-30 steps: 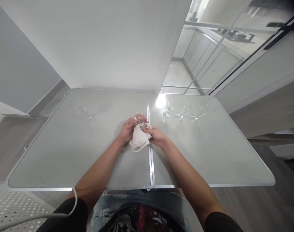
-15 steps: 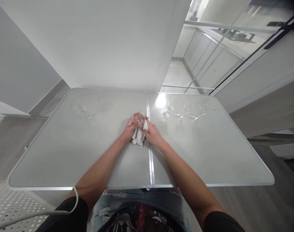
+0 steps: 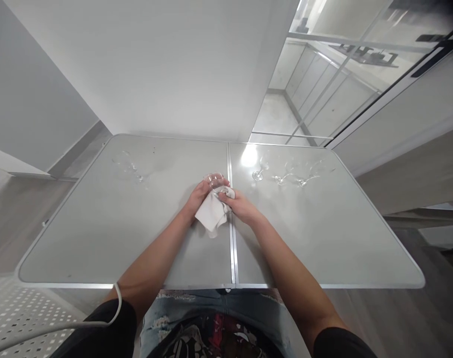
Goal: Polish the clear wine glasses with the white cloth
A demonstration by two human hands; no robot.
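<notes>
Well inside table edges [image 3: 360,286]: glass [image 3: 215,180], cloth [image 3: 210,213]

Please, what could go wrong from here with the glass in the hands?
The clear glass might slip or crack if the right hand presses the white cloth too hard. Moving right, that hand could perhaps knock the stemmed glasses, which are transparent and easy to overlook.

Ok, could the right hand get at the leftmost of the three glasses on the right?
Probably yes: nothing visible stands between the right hand and that glass, though its grip is on the cloth, which would likely need letting go first.
</notes>
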